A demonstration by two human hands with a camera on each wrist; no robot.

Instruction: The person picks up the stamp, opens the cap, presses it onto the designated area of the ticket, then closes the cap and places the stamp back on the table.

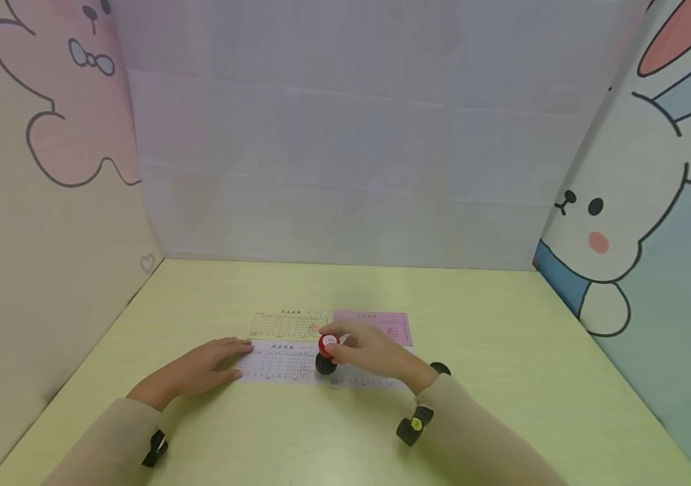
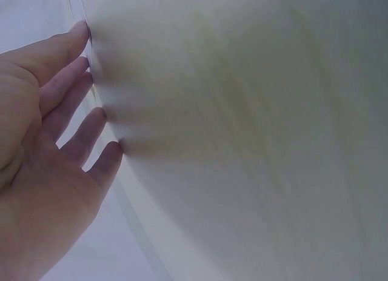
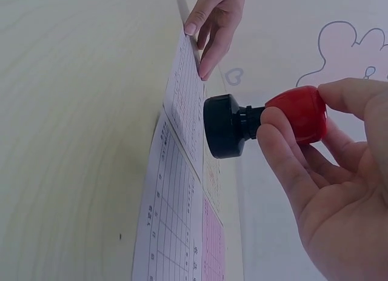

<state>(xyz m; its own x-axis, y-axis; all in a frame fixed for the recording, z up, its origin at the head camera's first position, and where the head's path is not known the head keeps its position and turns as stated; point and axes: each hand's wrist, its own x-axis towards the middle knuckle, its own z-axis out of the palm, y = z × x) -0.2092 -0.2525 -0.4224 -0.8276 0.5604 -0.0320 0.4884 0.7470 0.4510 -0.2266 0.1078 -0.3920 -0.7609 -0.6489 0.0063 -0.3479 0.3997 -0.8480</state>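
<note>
A self-inking style stamp (image 3: pixel 224 126) with a red knob and a round black base is held by the right hand (image 1: pixel 372 352). Fingers and thumb pinch the red knob (image 3: pixel 300 114); in the right wrist view the base is off the paper. Below and left of it lies a white printed form (image 1: pixel 272 363) bearing a round red mark. The left hand (image 1: pixel 208 366) touches that form's left edge, its fingers spread and nearly straight, as the left wrist view also shows. A second white form (image 1: pixel 366 380) adjoins on the right, partly hidden by the right hand.
Behind the white forms lie a yellow form (image 1: pixel 279 325) and a pink form (image 1: pixel 372 318), each with a red round mark. A pale yellow-green table (image 1: pixel 248 432) carries everything. A grey-white wall (image 1: pixel 345 148) stands behind; cartoon-printed walls flank both sides.
</note>
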